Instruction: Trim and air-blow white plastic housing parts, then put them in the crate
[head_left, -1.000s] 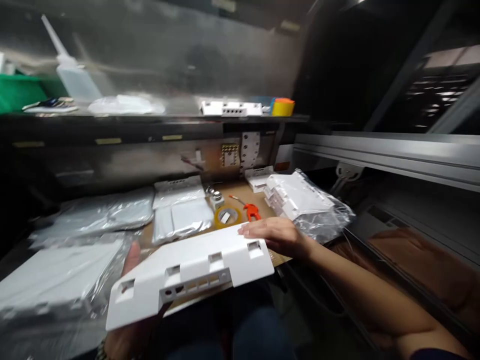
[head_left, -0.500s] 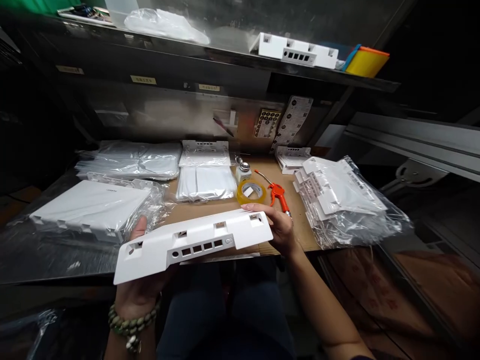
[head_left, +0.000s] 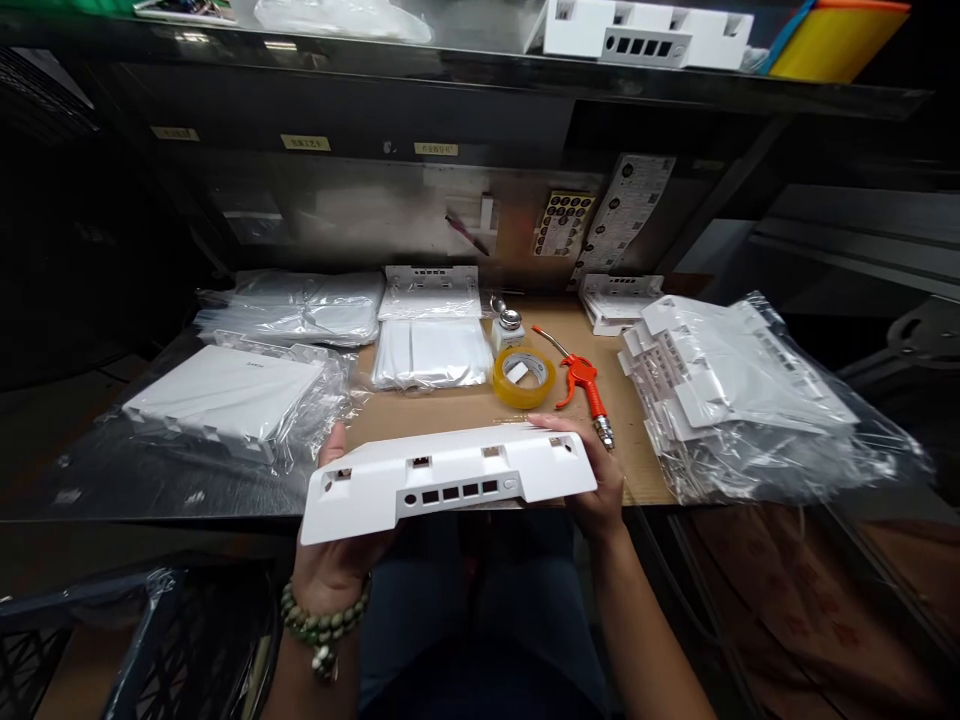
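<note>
Holding white housing [head_left: 450, 480], both hands, bagged white panels [head_left: 739, 395] beside

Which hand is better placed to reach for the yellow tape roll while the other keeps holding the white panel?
Probably right. The right hand grips the white panel at the end nearest the tape roll; the left hand supports it from below.

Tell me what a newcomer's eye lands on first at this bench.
First, the long white plastic housing with a row of square port holes, held at the front between the left hand and the right hand. Behind it on the brown mat lie a yellow tape roll and an orange air blow gun. A bagged stack of white parts bulks at the right.
</note>
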